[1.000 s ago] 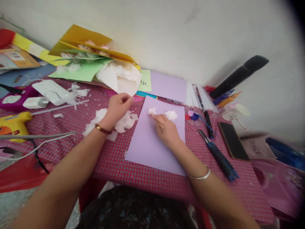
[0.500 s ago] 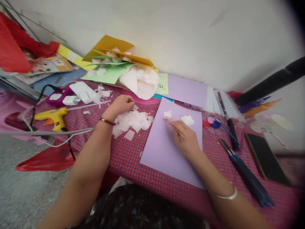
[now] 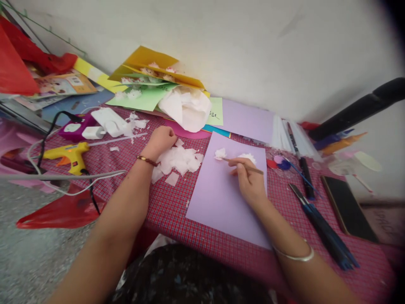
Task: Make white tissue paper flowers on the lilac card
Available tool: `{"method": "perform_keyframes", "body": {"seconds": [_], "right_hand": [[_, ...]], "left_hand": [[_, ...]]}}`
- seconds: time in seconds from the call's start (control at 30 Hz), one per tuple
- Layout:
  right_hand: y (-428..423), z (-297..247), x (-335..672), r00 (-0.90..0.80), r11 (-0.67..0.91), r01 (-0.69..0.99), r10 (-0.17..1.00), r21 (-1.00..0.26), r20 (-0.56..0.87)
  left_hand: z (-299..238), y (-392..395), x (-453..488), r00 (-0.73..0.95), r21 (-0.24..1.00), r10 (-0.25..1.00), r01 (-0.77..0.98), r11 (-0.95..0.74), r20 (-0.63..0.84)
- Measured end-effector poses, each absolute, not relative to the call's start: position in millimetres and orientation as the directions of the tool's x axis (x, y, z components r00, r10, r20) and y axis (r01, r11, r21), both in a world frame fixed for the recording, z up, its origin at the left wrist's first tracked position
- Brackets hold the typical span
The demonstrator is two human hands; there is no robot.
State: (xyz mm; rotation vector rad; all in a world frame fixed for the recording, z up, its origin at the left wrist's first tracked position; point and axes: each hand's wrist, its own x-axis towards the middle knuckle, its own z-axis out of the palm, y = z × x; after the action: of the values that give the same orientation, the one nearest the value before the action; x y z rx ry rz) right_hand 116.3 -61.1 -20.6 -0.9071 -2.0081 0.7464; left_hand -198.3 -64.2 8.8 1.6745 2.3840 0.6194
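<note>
Right hand [image 3: 251, 183]: fingers pinched closed on thin brown stick [image 3: 255, 170], tip at the left white paper tuft [image 3: 220, 153], upper part of purple sheet [image 3: 218, 198]. Second tuft [image 3: 247, 157] just beside, partly behind the hand. Left hand [image 3: 163, 139]: fingers curled, by loose paper squares [image 3: 182, 160] on counter [image 3: 171, 211]; can't tell if it holds anything. Likely best: light, straight push at tuft's centre, petals uncrushed, knuckles clear of second tuft, sheet steadied.
</note>
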Motion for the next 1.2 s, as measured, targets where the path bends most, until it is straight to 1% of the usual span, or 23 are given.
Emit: {"method": "perform_keyframes", "body": {"seconds": [0.13, 0.23, 0.3, 0.37, 0.43, 0.5, 0.53, 0.67, 0.77, 0.93, 1.07, 1.2], "right_hand": [[-59, -22, 115, -0.287, 0.377, 0.184, 0.904, -0.908, 0.318], [-57, -22, 113, -0.215, 0.28, 0.072, 0.942, -0.957, 0.259], [-56, -21, 113, -0.176, 0.243, 0.014, 0.956, -0.97, 0.237], [-55, -21, 113, -0.156, 0.222, -0.016, 0.963, -0.975, 0.221], [-54, -21, 113, -0.167, 0.214, -0.013, 0.963, -0.977, 0.213], [-53, -22, 113, -0.189, 0.217, 0.008, 0.959, -0.976, 0.212], [-52, -23, 112, -0.198, 0.223, 0.022, 0.957, -0.975, 0.214], [-50, -25, 111, -0.215, 0.248, 0.072, 0.95, -0.966, 0.227], [-47, -26, 108, -0.238, 0.266, 0.091, 0.942, -0.96, 0.238], [-43, -25, 104, -0.277, 0.284, 0.129, 0.93, -0.95, 0.241], [-42, -24, 103, -0.29, 0.299, 0.147, 0.924, -0.943, 0.248], [-40, -25, 103, -0.296, 0.311, 0.155, 0.92, -0.938, 0.256]], "left_hand": [[16, -65, -201, -0.389, 0.489, 0.916, 0.82, 0.297, 0.095], [18, -64, -201, -0.408, 0.517, 0.901, 0.808, 0.282, 0.146], [19, -64, -199, -0.437, 0.565, 0.882, 0.779, 0.272, 0.178], [21, -64, -194, -0.485, 0.7, 0.861, 0.668, 0.253, 0.151], [25, -66, -183, -0.489, 0.859, 0.87, 0.469, 0.205, 0.059], [29, -69, -169, -0.416, 0.943, 0.909, 0.3, 0.145, -0.008], [31, -70, -162, -0.366, 0.957, 0.93, 0.264, 0.12, -0.016], [28, -73, -138, -0.171, 0.957, 0.985, 0.281, 0.079, -0.031], [20, -71, -130, -0.096, 0.953, 0.993, 0.29, 0.094, -0.069], [15, -70, -125, -0.042, 0.937, 0.995, 0.337, 0.097, -0.088], [14, -70, -124, -0.05, 0.901, 0.996, 0.423, 0.092, -0.078], [11, -71, -122, -0.046, 0.894, 0.996, 0.44, 0.089, -0.077]]}}
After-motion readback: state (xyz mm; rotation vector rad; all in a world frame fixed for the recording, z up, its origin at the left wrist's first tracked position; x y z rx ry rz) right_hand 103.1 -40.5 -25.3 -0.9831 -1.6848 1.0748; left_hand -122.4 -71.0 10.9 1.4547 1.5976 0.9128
